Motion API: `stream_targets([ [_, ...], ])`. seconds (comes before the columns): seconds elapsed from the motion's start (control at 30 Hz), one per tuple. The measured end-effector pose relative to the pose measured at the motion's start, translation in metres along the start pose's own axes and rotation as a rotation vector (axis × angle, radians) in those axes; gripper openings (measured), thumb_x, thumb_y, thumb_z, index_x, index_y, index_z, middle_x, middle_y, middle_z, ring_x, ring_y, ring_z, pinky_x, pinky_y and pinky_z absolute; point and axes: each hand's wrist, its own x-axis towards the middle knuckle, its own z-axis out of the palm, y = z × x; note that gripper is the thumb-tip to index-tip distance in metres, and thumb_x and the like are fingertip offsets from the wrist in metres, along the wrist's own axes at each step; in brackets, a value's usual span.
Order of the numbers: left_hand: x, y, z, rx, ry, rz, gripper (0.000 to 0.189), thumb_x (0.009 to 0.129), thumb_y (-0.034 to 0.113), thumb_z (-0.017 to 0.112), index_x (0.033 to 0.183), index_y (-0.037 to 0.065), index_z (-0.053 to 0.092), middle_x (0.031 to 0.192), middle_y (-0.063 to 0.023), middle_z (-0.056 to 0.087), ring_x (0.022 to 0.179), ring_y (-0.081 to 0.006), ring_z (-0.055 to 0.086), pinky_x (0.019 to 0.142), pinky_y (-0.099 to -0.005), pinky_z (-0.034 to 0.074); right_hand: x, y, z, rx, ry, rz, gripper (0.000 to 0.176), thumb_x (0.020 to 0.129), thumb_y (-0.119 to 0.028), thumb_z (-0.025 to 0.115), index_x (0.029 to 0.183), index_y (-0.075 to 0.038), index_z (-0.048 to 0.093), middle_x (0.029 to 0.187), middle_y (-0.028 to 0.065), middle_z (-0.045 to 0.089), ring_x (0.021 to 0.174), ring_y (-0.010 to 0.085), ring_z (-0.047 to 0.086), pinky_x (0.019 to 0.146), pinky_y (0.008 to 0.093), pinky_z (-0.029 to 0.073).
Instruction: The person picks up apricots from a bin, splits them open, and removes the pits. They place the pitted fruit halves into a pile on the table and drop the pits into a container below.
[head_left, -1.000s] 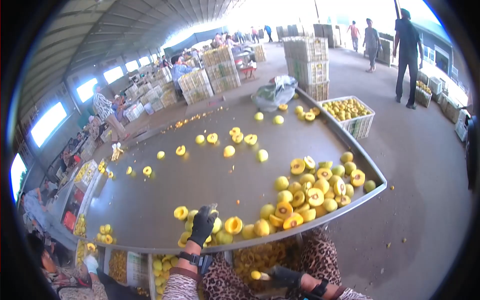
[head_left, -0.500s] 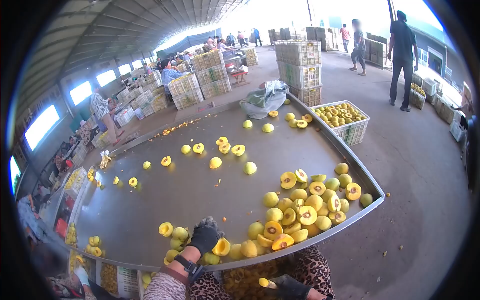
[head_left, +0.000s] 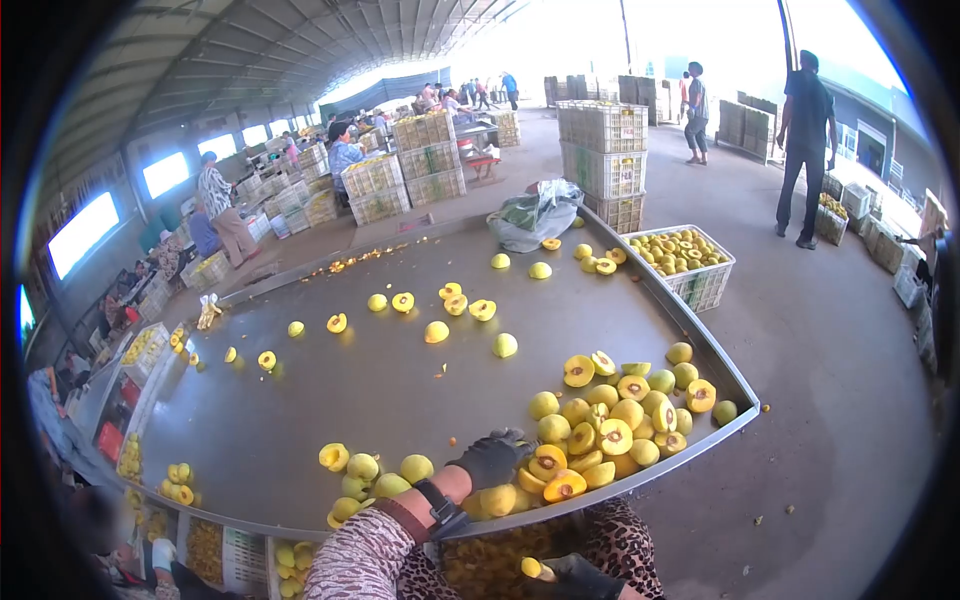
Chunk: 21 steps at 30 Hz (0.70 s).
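My left hand (head_left: 492,458), in a black glove, reaches over the left edge of a pile of halved yellow peaches (head_left: 614,436) on a metal table (head_left: 400,400). Its fingers are blurred and partly hidden, so their grip does not show. Left of its wrist lies a smaller group of peach halves (head_left: 363,466). My right hand (head_left: 585,578), also gloved, is low beyond the table's near edge. It is closed around a short tool with a yellow end (head_left: 537,569); the rest of that tool is hidden.
A raised rim (head_left: 690,325) borders the table. Scattered peach halves (head_left: 482,310) and a plastic bag (head_left: 537,215) lie farther back. A crate of peaches (head_left: 700,285) stands at right, with stacked crates (head_left: 602,150) behind. Another person (head_left: 805,140) stands at far right.
My left hand has moved right, from the smaller peach group to the main pile. A round peach now shows where it was. My right hand still holds the yellow-ended tool.
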Motion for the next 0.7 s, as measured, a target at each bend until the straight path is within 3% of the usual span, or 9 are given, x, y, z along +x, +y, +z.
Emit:
stream_targets([
  [0.1,-0.007,0.001,-0.019,-0.118,-0.003,-0.180,0.055,0.080,0.021,0.066,0.133,0.017,0.053,0.149,-0.0172,0.036,0.132,-0.0382,0.039,0.104,-0.0447,0.041,0.001,0.001,0.005,0.065,0.047,-0.065,0.010,0.087,-0.008,0.060,0.085,0.001,0.062,0.067,0.0113,0.058,0.067,0.0081,0.046,0.061,0.0344,0.046],
  [0.17,0.000,-0.024,-0.007,-0.078,0.191,-0.285,0.057,0.078,0.022,0.069,0.132,0.013,0.054,0.137,-0.0154,0.050,0.121,-0.0335,0.052,0.098,-0.0419,0.046,-0.001,0.002,0.011,0.461,0.054,0.246,0.015,0.090,-0.016,0.068,0.093,-0.003,0.062,0.072,-0.0042,0.054,0.068,0.0046,0.050,0.058,0.0257,0.043],
  [0.3,-0.012,-0.032,-0.028,-1.642,0.527,-0.240,0.041,0.087,0.014,0.067,0.124,-0.001,0.055,0.104,-0.0067,0.067,0.090,-0.0199,0.067,0.077,-0.0298,0.055,-0.005,-0.028,0.015,-0.024,0.544,-0.136,0.018,0.087,-0.018,0.069,0.100,-0.007,0.063,0.071,0.0133,0.062,0.064,0.0262,0.061,0.057,0.0393,0.047],
  [0.33,-0.031,-0.017,-0.035,-1.755,0.511,-0.086,0.037,0.093,0.015,0.061,0.125,-0.002,0.054,0.106,-0.0098,0.066,0.092,-0.0187,0.066,0.078,-0.0296,0.055,-0.006,-0.025,0.021,-0.088,0.661,-0.219,0.018,0.088,-0.018,0.067,0.101,-0.007,0.062,0.072,0.0150,0.062,0.065,0.0314,0.063,0.055,0.0410,0.046],
  [0.4,-0.055,0.012,-0.032,-1.758,0.556,0.063,0.039,0.099,0.022,0.050,0.129,-0.002,0.049,0.116,-0.0145,0.062,0.096,-0.0231,0.065,0.082,-0.0336,0.055,-0.004,-0.007,0.015,-0.595,0.022,0.078,0.017,0.090,-0.020,0.063,0.098,-0.005,0.060,0.075,0.0163,0.062,0.070,0.0376,0.063,0.056,0.0430,0.047],
  [0.47,-0.082,0.053,-0.037,-1.907,0.599,0.077,0.041,0.100,0.023,0.046,0.132,-0.002,0.047,0.125,-0.0176,0.058,0.108,-0.0256,0.062,0.087,-0.0374,0.055,-0.011,0.017,0.023,-0.895,-0.051,-0.318,0.014,0.092,-0.019,0.060,0.099,-0.007,0.059,0.079,0.0098,0.058,0.071,0.0185,0.057,0.063,0.0315,0.047],
  [0.5,-0.088,0.063,-0.037,-1.911,0.603,0.054,0.041,0.100,0.023,0.046,0.132,-0.002,0.047,0.125,-0.0176,0.058,0.108,-0.0256,0.062,0.087,-0.0374,0.055,-0.004,0.005,0.017,-0.880,-0.065,-0.318,0.014,0.092,-0.019,0.060,0.099,-0.007,0.059,0.079,0.0098,0.058,0.071,0.0185,0.057,0.063,0.0315,0.047],
  [0.57,-0.105,0.084,-0.024,-2.245,0.573,0.120,0.045,0.102,0.026,0.041,0.138,-0.002,0.041,0.133,-0.0189,0.051,0.118,-0.0270,0.056,0.096,-0.0387,0.051,-0.001,-0.035,0.015,0.086,0.093,0.007,0.020,0.093,-0.022,0.062,0.102,-0.004,0.059,0.080,0.0045,0.057,0.074,0.0107,0.052,0.064,0.0290,0.046],
  [0.7,-0.116,0.116,-0.011,-2.182,0.682,0.092,0.049,0.102,0.030,0.042,0.140,-0.002,0.039,0.136,-0.0214,0.049,0.127,-0.0283,0.049,0.108,-0.0397,0.040,0.006,-0.063,0.017,0.244,0.208,-0.038,0.025,0.091,-0.021,0.064,0.098,0.003,0.057,0.077,0.0156,0.062,0.068,0.0193,0.060,0.064,0.0351,0.048],
])
